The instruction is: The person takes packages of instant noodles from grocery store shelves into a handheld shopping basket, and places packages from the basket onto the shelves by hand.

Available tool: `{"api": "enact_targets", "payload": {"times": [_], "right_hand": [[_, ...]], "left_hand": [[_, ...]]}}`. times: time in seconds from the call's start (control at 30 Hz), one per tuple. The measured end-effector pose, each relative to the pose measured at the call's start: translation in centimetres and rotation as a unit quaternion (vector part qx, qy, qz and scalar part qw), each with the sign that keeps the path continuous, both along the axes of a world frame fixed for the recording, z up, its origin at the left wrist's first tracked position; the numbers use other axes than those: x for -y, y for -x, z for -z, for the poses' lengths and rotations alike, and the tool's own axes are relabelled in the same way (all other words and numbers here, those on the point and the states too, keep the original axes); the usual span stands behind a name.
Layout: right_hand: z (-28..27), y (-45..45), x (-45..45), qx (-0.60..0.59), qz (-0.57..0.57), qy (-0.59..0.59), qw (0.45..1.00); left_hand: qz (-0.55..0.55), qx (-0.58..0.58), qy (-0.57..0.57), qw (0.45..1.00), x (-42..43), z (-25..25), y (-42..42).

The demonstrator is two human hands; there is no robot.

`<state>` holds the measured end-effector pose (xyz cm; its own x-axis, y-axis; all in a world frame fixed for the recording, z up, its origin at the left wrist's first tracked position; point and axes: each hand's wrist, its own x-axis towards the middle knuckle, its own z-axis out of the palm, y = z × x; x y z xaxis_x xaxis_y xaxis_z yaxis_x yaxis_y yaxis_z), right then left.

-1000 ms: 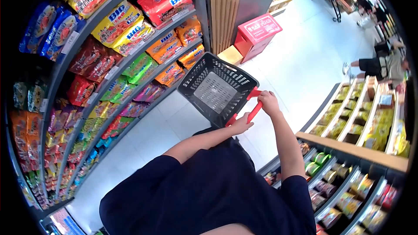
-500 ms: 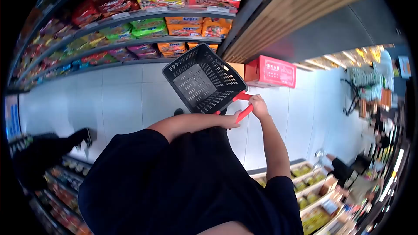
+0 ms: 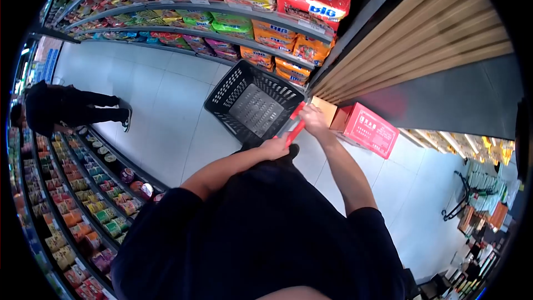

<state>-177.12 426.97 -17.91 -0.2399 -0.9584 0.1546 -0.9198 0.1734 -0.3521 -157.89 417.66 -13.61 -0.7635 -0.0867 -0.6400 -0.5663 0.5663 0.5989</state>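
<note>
A black plastic shopping basket [image 3: 255,108] with slotted walls is in front of my body, and nothing lies inside it. Its red handle [image 3: 296,131] slants up on the near right side. My left hand [image 3: 276,148] is closed round the lower end of that handle. Farther up, my right hand [image 3: 313,118] grips the other end, fingers wrapped over it. Beyond the basket's far rim are bagged instant noodles [image 3: 276,36] in orange packs on the lower shelves.
A red carton [image 3: 371,132] stands on the floor to the right, beside a slatted wood panel [image 3: 400,28]. Cup noodles fill the left shelves [image 3: 83,211]. A person in dark clothes [image 3: 72,108] stands in the left aisle. A cart [image 3: 458,194] is at far right.
My view has swung round, so the shelves and red carton sit farther right and the left aisle shows more. Both hands keep hold of the basket handle.
</note>
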Motion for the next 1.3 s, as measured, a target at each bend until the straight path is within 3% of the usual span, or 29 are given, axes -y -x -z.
{"api": "enact_targets", "payload": {"times": [0.07, 0.13, 0.2, 0.3, 0.37, 0.47, 0.5, 0.53, 0.57, 0.6, 0.7, 0.73, 0.8, 0.83, 0.9, 0.93, 1.0, 1.1, 1.2, 1.3], "right_hand": [[0.2, -0.6, 3.4, -0.018, -0.013, -0.05, 0.998], [-1.2, -1.8, 6.4, 0.077, 0.007, -0.084, 0.993], [-0.9, -4.0, 8.2, 0.032, 0.054, -0.005, 0.998], [-1.9, -6.8, 8.5, 0.209, 0.106, 0.031, 0.972], [-1.2, -7.5, 6.4, 0.277, 0.101, -0.049, 0.954], [6.8, -7.3, -0.6, 0.247, 0.043, -0.228, 0.941], [6.7, -7.0, -2.9, 0.248, 0.042, -0.359, 0.899], [10.2, -6.7, -6.9, 0.252, 0.052, -0.446, 0.857], [8.5, -6.8, -10.0, 0.252, 0.118, -0.487, 0.828], [9.4, -6.4, -13.3, 0.206, 0.108, -0.541, 0.808], [11.7, -6.5, -20.6, 0.229, 0.213, -0.55, 0.774], [15.2, -5.9, -23.0, 0.177, 0.081, -0.593, 0.782], [8.4, -8.2, -19.0, 0.303, 0.328, -0.437, 0.781], [6.3, -8.8, -16.6, 0.301, 0.312, -0.416, 0.799], [3.7, -9.9, -11.6, 0.406, 0.348, -0.36, 0.764], [6.0, -10.1, -11.3, 0.389, 0.303, -0.316, 0.81], [0.9, -10.2, -5.1, 0.395, 0.258, -0.332, 0.817], [2.1, -7.8, -1.1, 0.354, 0.224, -0.318, 0.85], [5.1, -3.8, 0.7, 0.363, 0.226, -0.253, 0.868], [5.6, 0.3, 3.2, 0.387, 0.243, -0.28, 0.844]], "left_hand": [[-0.096, -0.007, 0.03, 0.995, 1.2, 1.1, -0.5], [-0.194, -0.012, 0.05, 0.98, 3.0, 3.7, -1.4], [-0.238, -0.028, 0.068, 0.968, 4.6, 2.2, -2.2], [-0.289, -0.046, 0.129, 0.948, 7.8, 1.9, -3.3], [-0.293, -0.1, 0.2, 0.93, 10.2, 2.4, -4.4], [-0.283, -0.138, 0.251, 0.915, 15.1, 2.8, -6.3], [-0.27, -0.142, 0.263, 0.915, 16.9, 2.8, -6.7], [-0.267, -0.146, 0.259, 0.917, 18.6, 2.4, -7.1], [-0.272, -0.137, 0.257, 0.917, 20.1, 1.9, -7.5], [-0.275, -0.125, 0.255, 0.919, 21.7, 1.7, -7.7], [-0.285, -0.124, 0.247, 0.918, 25.8, 3.1, -7.7], [-0.288, -0.127, 0.247, 0.916, 27.0, 3.1, -7.5], [-0.307, -0.119, 0.233, 0.915, 29.5, 3.6, -7.2], [-0.322, -0.128, 0.227, 0.91, 30.7, 4.0, -7.2], [-0.332, -0.136, 0.234, 0.903, 32.1, 3.5, -7.4], [-0.344, -0.154, 0.242, 0.894, 32.7, 4.1, -7.5], [-0.358, -0.168, 0.228, 0.89, 33.4, 5.1, -7.2], [-0.352, -0.183, 0.226, 0.89, 32.7, 8.0, -6.3], [-0.339, -0.083, 0.13, 0.928, 30.3, 9.0, -5.7], [-0.293, -0.043, 0.076, 0.952, 27.2, 11.3, -7.4]]}}
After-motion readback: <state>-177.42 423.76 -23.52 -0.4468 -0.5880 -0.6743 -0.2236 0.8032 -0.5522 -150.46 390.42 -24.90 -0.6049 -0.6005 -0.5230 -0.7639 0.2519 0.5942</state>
